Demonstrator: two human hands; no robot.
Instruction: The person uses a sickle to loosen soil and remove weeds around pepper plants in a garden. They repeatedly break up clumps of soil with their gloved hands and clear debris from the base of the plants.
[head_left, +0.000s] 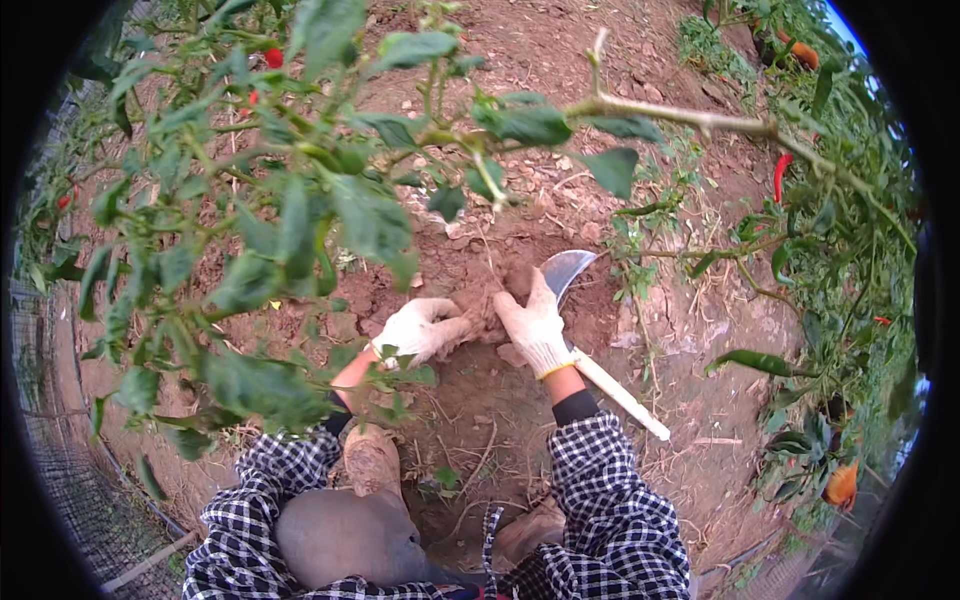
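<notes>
Both hands wear white knit gloves and work low over reddish-brown soil. My left hand (421, 330) has its fingers curled against a clump of loose soil (484, 315) that looks fibrous. On the clump's other side, my right hand (534, 324) touches it, thumb and forefinger apart; its other fingers are hidden. A thin pale stem (490, 251) rises from the soil between the hands. Just right of my right hand lies a sickle, its curved metal blade (568, 271) pointing away and its white handle (621, 394) slanting back towards me, partly behind the hand.
Leafy chili pepper plants (262, 240) hang close over the left side. A bare branch (682, 116) crosses at upper right, near a red chili (781, 178). More pepper plants line the right edge. Dark netting (82, 495) runs along the left. My boot (373, 457) stands below my left hand.
</notes>
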